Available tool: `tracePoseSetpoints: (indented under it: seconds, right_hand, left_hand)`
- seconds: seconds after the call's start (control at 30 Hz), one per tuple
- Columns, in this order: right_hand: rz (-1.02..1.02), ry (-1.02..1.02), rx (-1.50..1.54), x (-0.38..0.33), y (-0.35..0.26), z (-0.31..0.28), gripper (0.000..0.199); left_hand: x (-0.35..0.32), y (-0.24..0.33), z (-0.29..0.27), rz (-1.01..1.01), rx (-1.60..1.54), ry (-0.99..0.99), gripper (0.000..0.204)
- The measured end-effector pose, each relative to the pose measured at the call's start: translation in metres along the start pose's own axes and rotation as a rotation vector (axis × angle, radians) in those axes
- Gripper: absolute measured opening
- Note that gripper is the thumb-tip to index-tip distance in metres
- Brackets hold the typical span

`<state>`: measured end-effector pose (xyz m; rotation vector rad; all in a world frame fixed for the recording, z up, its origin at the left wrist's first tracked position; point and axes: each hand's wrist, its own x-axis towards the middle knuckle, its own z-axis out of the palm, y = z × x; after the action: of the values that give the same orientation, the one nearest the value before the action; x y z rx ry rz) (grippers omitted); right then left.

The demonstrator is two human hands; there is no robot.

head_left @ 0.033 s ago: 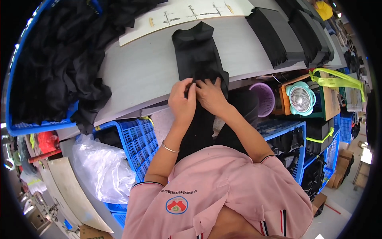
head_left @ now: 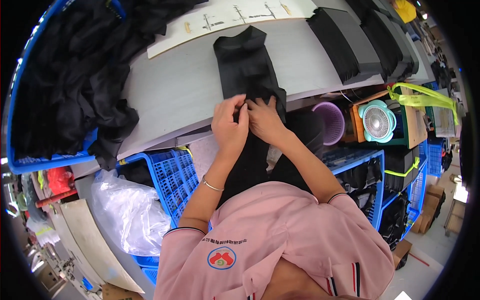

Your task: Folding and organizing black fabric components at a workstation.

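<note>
A long black cloth piece (head_left: 245, 62) lies on the grey table, its far end folded and its near end hanging at the table's edge. At that near end, my left hand (head_left: 230, 124) has thumb and bent index finger closed in on the cloth's left edge. Close beside it, my right hand (head_left: 267, 121) rests on the cloth with its fingers stretched and somewhat apart. The two hands meet at the thumbs. What lies under the fingertips is hidden.
A blue crate (head_left: 55, 164) heaped with black cloth (head_left: 65, 85) stands at the left. Stacks of black pieces (head_left: 345, 45) and a marked white board (head_left: 175, 37) lie on the grey table (head_left: 175, 80). Right are a purple basket (head_left: 330, 124) and a teal fan (head_left: 377, 122).
My left index finger has shifted slightly farther up over the cloth. The right hand and the cloth look nearly unmoved.
</note>
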<state>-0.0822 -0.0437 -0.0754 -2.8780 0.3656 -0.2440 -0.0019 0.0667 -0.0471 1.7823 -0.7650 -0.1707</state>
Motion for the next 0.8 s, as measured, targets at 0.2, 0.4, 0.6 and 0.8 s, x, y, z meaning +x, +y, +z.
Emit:
tracePoseSetpoints:
  seconds: [0.2,0.4,0.6,0.8]
  right_hand:
    - [-0.062,0.264,0.193,0.002,0.002,0.024,0.047]
    - [-0.268,0.18,0.4,-0.033,0.039,0.058,0.047]
    - [-0.173,-0.017,0.318,-0.023,0.031,0.008,0.041]
    - [-0.229,0.041,0.305,-0.051,-0.015,-0.023,0.037]
  left_hand:
    - [0.069,0.027,0.027,0.704,0.27,-0.088,0.03]
    - [0.017,0.008,0.052,0.796,0.324,-0.366,0.013]
    - [-0.008,0.02,-0.012,0.346,-0.072,-0.248,0.015]
    - [-0.013,-0.019,-0.032,-0.469,-0.636,0.18,0.036]
